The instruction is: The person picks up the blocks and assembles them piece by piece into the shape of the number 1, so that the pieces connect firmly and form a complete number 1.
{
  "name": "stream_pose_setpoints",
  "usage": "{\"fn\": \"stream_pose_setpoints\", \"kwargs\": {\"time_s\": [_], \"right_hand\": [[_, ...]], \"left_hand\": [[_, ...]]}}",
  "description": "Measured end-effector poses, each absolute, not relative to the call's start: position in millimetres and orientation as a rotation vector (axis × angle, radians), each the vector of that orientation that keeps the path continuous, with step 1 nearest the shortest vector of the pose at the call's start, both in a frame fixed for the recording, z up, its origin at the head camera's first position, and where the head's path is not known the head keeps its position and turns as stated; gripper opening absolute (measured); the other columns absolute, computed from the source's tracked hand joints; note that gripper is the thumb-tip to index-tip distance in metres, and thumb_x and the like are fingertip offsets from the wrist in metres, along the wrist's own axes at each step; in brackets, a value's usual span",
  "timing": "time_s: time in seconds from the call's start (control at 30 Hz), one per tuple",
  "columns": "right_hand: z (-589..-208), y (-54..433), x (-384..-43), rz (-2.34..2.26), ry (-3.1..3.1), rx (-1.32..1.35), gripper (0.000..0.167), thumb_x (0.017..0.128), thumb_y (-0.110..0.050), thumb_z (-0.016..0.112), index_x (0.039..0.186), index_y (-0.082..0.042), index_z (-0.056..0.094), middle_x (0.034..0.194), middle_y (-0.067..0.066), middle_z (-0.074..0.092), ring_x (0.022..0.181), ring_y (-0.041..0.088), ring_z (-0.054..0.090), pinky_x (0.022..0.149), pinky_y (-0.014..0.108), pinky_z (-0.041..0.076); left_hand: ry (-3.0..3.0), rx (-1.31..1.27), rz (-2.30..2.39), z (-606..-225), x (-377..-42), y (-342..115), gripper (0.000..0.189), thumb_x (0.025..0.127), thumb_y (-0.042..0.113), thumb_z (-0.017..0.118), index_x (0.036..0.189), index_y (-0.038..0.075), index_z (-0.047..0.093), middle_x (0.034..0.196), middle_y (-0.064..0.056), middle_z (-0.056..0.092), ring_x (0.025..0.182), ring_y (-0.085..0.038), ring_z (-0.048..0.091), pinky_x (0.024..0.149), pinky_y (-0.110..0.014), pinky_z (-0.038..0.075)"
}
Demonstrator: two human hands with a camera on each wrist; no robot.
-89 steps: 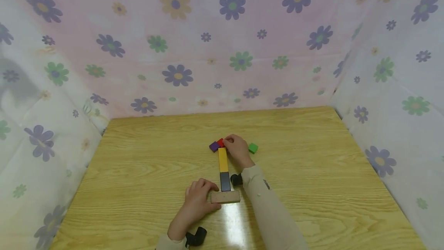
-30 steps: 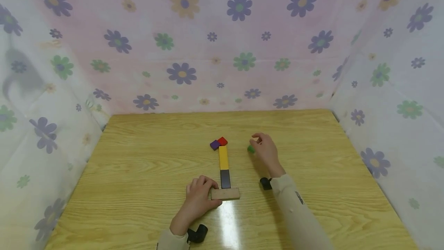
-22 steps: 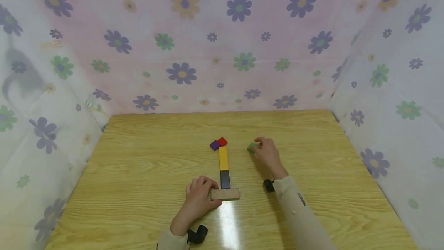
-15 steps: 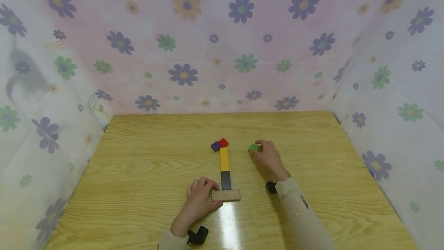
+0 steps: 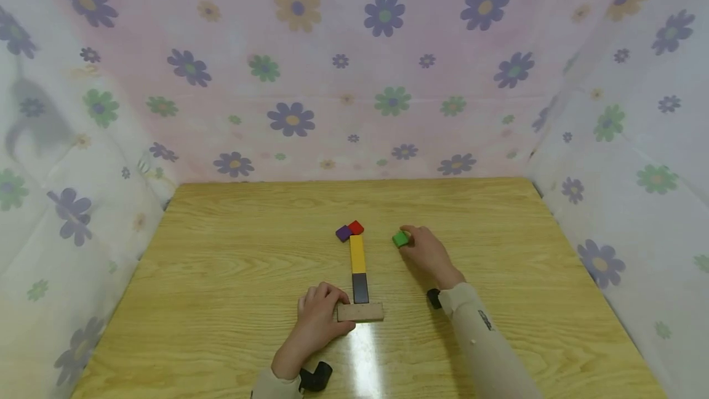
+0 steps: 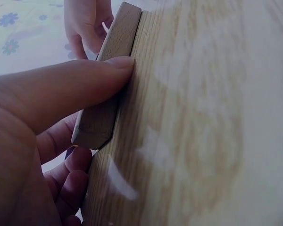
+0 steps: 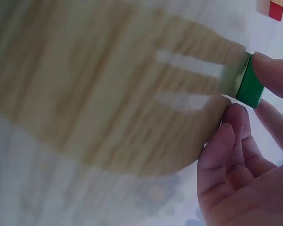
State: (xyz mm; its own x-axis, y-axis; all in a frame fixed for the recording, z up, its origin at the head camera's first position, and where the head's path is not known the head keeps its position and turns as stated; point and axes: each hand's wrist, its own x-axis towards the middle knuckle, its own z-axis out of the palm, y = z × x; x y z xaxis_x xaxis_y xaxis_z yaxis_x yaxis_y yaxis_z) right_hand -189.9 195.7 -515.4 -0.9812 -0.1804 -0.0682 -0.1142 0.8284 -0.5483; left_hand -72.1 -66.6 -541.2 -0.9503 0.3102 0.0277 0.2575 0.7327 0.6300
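My left hand (image 5: 318, 316) holds the left end of a plain wooden block (image 5: 368, 311), thumb on the near side. In the left wrist view the thumb (image 6: 85, 87) presses on that block (image 6: 120, 33). Beyond it, a dark block (image 5: 360, 288) and a yellow block (image 5: 357, 254) line up end to end. A purple block (image 5: 343, 233) and a red block (image 5: 357, 227) touch at the yellow block's far end. To their right my right hand (image 5: 429, 252) pinches a small green block (image 5: 400, 239) at the tabletop; the right wrist view shows thumb and finger against the green block (image 7: 249, 84).
All the blocks lie on a wood-grain table (image 5: 249, 251). A flowered cloth (image 5: 354, 79) hangs along the back and both sides. Dark wrist-worn devices sit at both sleeves, the left device (image 5: 317, 377) low over the table.
My right hand has left the red block, moved right, and taken hold of the green block, shifting it slightly left. The left hand stays on the wooden block.
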Motion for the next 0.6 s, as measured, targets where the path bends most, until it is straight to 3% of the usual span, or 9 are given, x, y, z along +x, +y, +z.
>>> {"fn": "stream_pose_setpoints", "kwargs": {"time_s": [0.3, 0.6], "right_hand": [[-515, 190, -189, -0.726, 2.980, -0.242, 0.037, 0.081, -0.018, 0.066, 0.116, -0.009, 0.056, 0.108, 0.013, 0.047, 0.088, 0.023, 0.053, 0.074, 0.039, 0.045], [-517, 185, -194, -0.581, 3.032, -0.311, 0.038, 0.081, -0.020, 0.066, 0.116, -0.011, 0.056, 0.110, 0.009, 0.051, 0.093, 0.022, 0.055, 0.076, 0.039, 0.045]], "left_hand": [[2.840, 0.483, 1.009, -542, -74, -66, 0.033, 0.068, 0.041, 0.074, 0.091, 0.030, 0.055, 0.096, 0.010, 0.041, 0.087, -0.015, 0.033, 0.073, -0.040, 0.021], [2.855, 0.468, 1.004, -544, -73, -67, 0.032, 0.068, 0.041, 0.074, 0.091, 0.031, 0.055, 0.096, 0.010, 0.041, 0.086, -0.014, 0.033, 0.073, -0.040, 0.021]]}}
